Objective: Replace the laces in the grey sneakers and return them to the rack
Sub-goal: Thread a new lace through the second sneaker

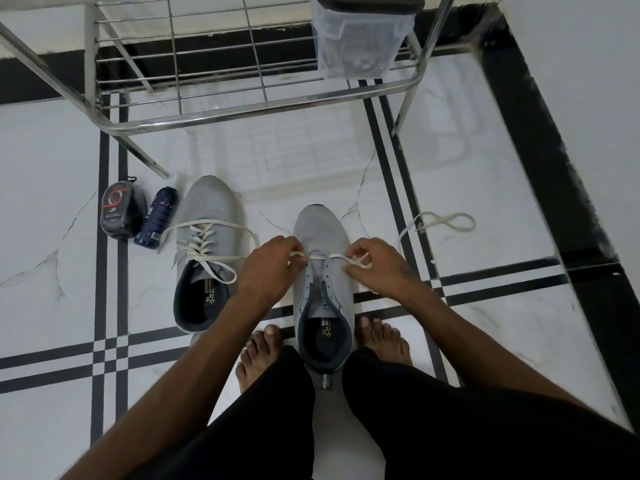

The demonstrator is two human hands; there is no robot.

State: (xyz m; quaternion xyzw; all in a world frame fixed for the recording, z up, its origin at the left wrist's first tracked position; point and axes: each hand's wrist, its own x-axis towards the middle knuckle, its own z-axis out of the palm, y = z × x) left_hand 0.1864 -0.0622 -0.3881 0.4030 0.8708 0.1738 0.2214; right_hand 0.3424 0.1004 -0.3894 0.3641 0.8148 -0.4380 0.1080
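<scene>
Fingers of my left hand (pixel 268 268) pinch one end of the white lace (pixel 320 257), and my right hand (pixel 375 268) pinches the other end, thumb and forefinger curled round it. Between them stands the unlaced grey sneaker (pixel 325 299) on the floor, toe pointing away from me toward the rack (pixel 242 109), heel between my bare feet. Only the front pair of eyelets is threaded, I judge; the lace bar lies across the shoe, square to its long axis. Both hands sit about equally near the open eyelet rows, which run back toward me from the fingertips. So I reckon the next crossing goes diagonally toward me. Left of this shoe lies the laced sneaker (pixel 204 251); a loose lace (pixel 440 221) lies well apart on my right.
</scene>
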